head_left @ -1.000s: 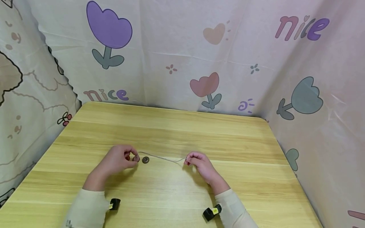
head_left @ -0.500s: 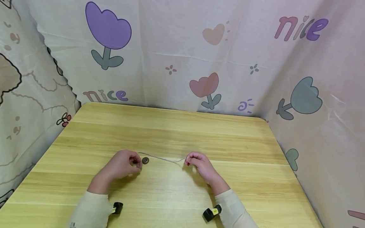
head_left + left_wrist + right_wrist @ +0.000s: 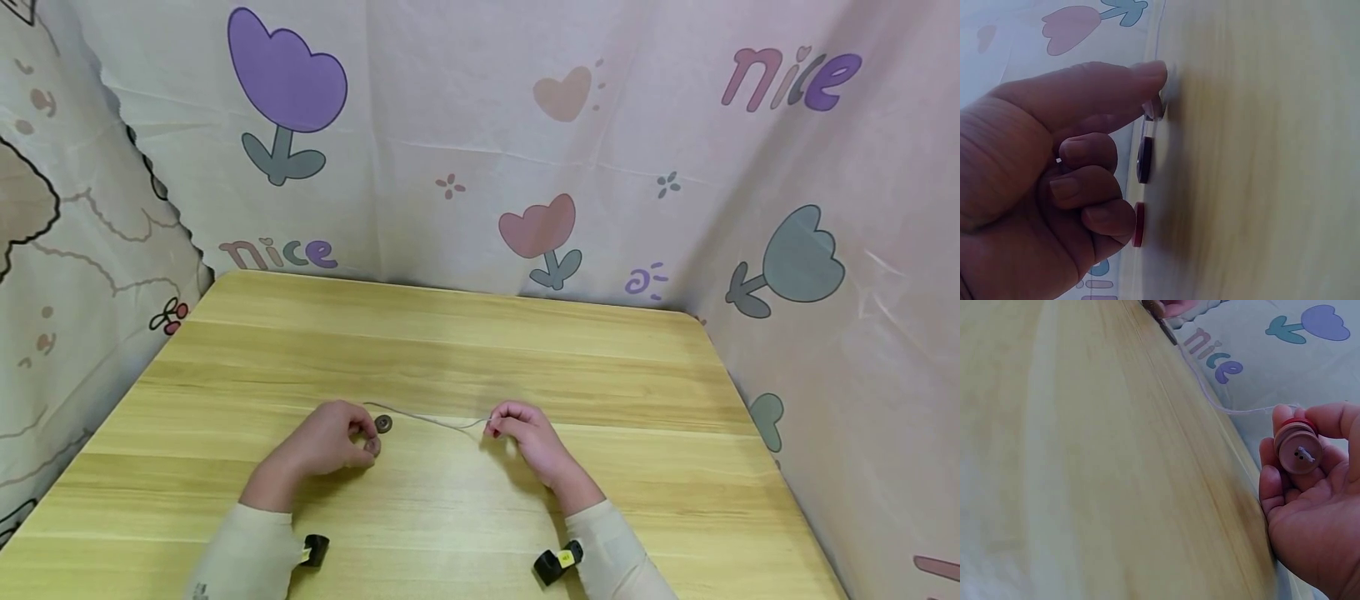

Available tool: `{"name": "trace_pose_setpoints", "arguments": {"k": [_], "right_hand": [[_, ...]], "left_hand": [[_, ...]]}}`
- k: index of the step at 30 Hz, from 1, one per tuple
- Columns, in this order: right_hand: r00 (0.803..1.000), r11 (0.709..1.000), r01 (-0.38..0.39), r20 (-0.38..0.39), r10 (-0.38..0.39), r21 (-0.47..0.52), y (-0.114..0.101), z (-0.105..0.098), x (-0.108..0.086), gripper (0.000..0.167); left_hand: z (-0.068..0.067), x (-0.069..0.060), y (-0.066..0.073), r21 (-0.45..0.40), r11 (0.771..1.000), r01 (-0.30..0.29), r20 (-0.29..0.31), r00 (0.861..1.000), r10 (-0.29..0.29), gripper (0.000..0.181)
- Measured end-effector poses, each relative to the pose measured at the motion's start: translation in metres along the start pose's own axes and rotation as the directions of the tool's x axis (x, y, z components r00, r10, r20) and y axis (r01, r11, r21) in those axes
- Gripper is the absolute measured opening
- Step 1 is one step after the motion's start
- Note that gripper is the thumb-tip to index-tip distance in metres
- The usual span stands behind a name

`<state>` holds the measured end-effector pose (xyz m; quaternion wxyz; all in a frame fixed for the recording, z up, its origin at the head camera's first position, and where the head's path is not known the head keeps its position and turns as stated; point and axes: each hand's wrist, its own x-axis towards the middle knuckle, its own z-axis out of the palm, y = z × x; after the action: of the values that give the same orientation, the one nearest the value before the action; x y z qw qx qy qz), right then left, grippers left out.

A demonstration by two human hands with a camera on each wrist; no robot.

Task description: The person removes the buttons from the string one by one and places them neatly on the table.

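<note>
While two cream sleeves (image 3: 243, 554) reach in from the near side, each wearing a black wrist unit (image 3: 553, 566) with a yellow label (image 3: 566, 559), it's all yellow wood below: a broad table (image 3: 435, 533), grain running crosswise, shadows beside both arms. Up to the left hand (image 3: 324, 439), and it's a pinch, brown button (image 3: 372, 447) between thumb and forefinger, low over the wood; whether it touches, I can't tell. Under those fingers the left wrist view picks out a red button (image 3: 1139, 225) on the tabletop.

Across to the right hand (image 3: 534, 437): fingers curled around a stack of buttons (image 3: 1299, 450), brown with red behind, a pale knot (image 3: 1305, 454) at the front face. Out of that grip runs a thin cord (image 3: 420, 416), slack, its other end near the left hand. Just beyond the pinched button, a dark button (image 3: 383, 424) lies flat beside the cord.

Further back, wood right up to rounded corners, then the printed curtain (image 3: 420, 100): purple tulip (image 3: 288, 75), pink tulip (image 3: 540, 229), wrapping both sides.
</note>
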<state>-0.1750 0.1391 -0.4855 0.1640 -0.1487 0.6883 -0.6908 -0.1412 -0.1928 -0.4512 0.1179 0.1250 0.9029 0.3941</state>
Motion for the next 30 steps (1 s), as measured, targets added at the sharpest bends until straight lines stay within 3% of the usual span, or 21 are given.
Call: {"name": "trace_pose_setpoints", "arguments": {"k": [21,30], "right_hand": [[1.000,1.000,0.007,-0.001,-0.007,-0.007,0.000,0.000,0.000,0.019],[1.000,1.000,0.007,-0.005,-0.007,-0.017,-0.001,0.001,0.000,0.019]], "left_hand": [[0.005,0.003,-0.002,-0.004,1.000,0.002,0.008,1.000,-0.001,0.017],[0.002,0.011,0.009,0.042,0.999,0.015,0.004,1.000,-0.015,0.025]]}}
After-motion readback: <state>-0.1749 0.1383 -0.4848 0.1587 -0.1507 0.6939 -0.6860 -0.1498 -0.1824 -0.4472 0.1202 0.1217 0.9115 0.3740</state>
